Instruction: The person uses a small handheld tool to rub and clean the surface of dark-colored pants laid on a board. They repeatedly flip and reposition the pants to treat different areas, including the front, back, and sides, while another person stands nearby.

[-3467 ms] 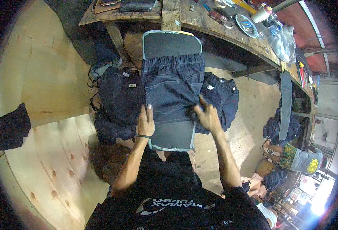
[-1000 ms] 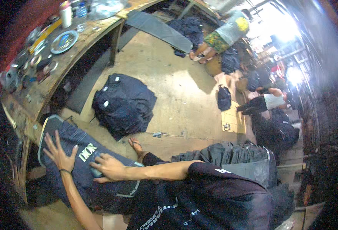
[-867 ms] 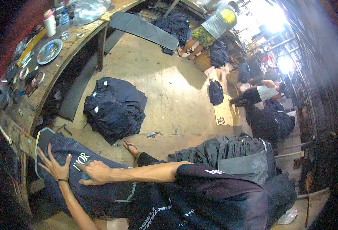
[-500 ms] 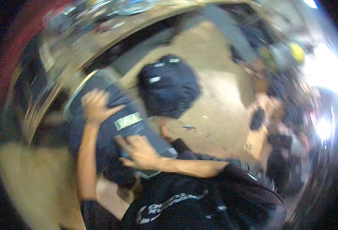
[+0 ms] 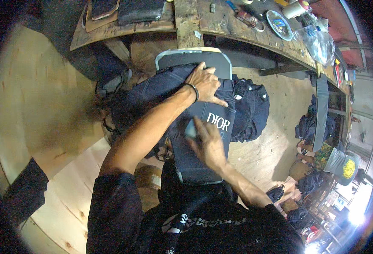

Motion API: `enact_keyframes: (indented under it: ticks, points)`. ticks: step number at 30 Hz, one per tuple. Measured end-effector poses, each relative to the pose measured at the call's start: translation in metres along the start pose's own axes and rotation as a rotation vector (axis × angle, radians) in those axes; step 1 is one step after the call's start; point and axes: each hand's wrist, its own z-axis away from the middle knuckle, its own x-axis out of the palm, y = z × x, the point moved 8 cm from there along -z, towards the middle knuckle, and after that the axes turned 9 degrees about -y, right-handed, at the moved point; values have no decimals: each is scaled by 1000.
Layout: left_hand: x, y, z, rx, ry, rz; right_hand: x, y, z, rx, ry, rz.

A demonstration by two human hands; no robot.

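Dark navy denim trousers (image 5: 182,146) lie pulled over a long board (image 5: 220,61) with rounded, pale-edged ends, its far end projecting from under the cloth. White lettering shows on the fabric. My left hand (image 5: 204,84) rests on the far part of the trousers, fingers spread and thumb out, a dark band on its wrist. Nearer to me, my right hand (image 5: 209,146) is on the cloth beside the lettering, smeared by motion. A small pale blue thing (image 5: 190,129) is at its fingertips; blur hides its kind.
Beyond the board stands a wooden workbench (image 5: 220,26) with a blue-white round dish (image 5: 279,25), a plastic bag (image 5: 317,44) and a thread cone (image 5: 295,8). More dark garments (image 5: 252,112) lie on the floor to the right. A person in a grey cap (image 5: 343,167) sits far right.
My view has turned, so the board now points away from me. The right hand, earlier spread on the cloth, now has a pale blue thing at its fingers. The left hand still presses the trousers.
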Motion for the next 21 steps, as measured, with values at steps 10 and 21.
enact_keyframes:
  ticks: [10,21]
  points:
    - [6,-1,-3,-70,-14,19,34,-32,45,-193,-197,-74]
    - [3,-3,4,-165,56,17,18,-3,54,-96,-64,-4]
